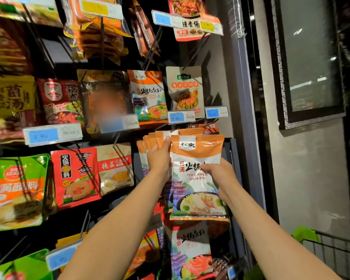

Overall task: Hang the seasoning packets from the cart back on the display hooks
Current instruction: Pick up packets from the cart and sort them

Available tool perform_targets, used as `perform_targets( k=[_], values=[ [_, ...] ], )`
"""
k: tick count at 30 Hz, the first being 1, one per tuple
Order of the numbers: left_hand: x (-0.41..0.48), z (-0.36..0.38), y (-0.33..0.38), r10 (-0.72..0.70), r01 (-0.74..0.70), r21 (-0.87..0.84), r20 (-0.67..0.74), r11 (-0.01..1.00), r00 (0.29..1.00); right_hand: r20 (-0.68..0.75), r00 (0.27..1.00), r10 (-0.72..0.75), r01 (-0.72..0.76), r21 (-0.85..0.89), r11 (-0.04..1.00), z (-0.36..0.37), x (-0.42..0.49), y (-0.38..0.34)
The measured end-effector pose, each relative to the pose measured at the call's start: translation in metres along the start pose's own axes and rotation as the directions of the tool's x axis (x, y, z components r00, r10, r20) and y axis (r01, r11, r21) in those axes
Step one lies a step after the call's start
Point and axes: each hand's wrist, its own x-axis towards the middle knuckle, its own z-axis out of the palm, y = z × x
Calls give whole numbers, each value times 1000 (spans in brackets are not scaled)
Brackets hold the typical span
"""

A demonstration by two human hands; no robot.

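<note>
An orange-and-white seasoning packet (197, 190) is held up against the display rack at centre right. My right hand (220, 174) grips its right edge, thumb across the front. My left hand (160, 158) holds the left side of a fanned bunch of matching orange packets (152, 141) hanging just behind it, thumb near the front packet's top corner. A display hook (208, 125) sticks out just above the packets, under a blue price tag (181, 117). I cannot tell whether the front packet hangs on the hook.
Rows of other seasoning packets (75, 176) hang to the left, above and below on black hooks with price tags. A grey shelf post (245, 110) and wall stand to the right. The green-handled cart (311, 237) shows at the lower right.
</note>
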Motion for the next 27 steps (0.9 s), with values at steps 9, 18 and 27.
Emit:
perform_targets(
  k=[9,18,27],
  values=[
    [15,14,7,-31,31,-6,-62,1000,998,-19,1000,-11,11,19,1000,7,15,-5],
    [31,9,-6,-32,41,60,-145,997,989,-5,1000,26,-26,-6,1000,14,32,0],
    [39,-2,-17,86,-69,126,-129,990,988,19,997,-77,77,15,997,23,41,15]
  ],
)
